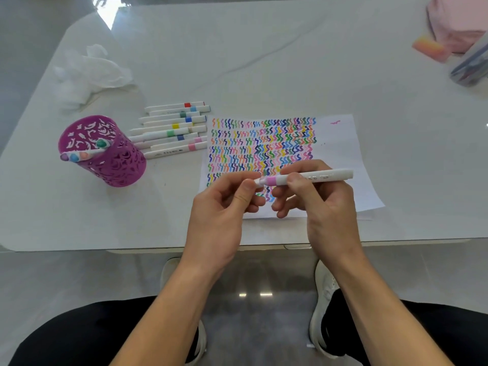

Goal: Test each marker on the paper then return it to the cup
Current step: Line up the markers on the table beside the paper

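Observation:
Over the lower part of the paper [340, 143] I hold a white marker with a pink band [314, 177] level between both hands. My right hand [324, 202] grips its barrel near the band. My left hand [224, 204] pinches the cap end at the marker's left tip. The paper is covered with rows of coloured squiggles, and one small pink mark sits at its top right. A purple cut-out cup [105, 151] stands at the left with several markers in it. A row of several white markers [171, 128] lies between the cup and the paper.
A crumpled clear plastic wrapper [89, 72] lies behind the cup. At the far right corner are a pink cloth [456, 22], an orange-pink block [430, 48] and a clear pouch [472, 64]. The table's front edge [79, 249] runs just below my hands; my knees and shoes are beneath.

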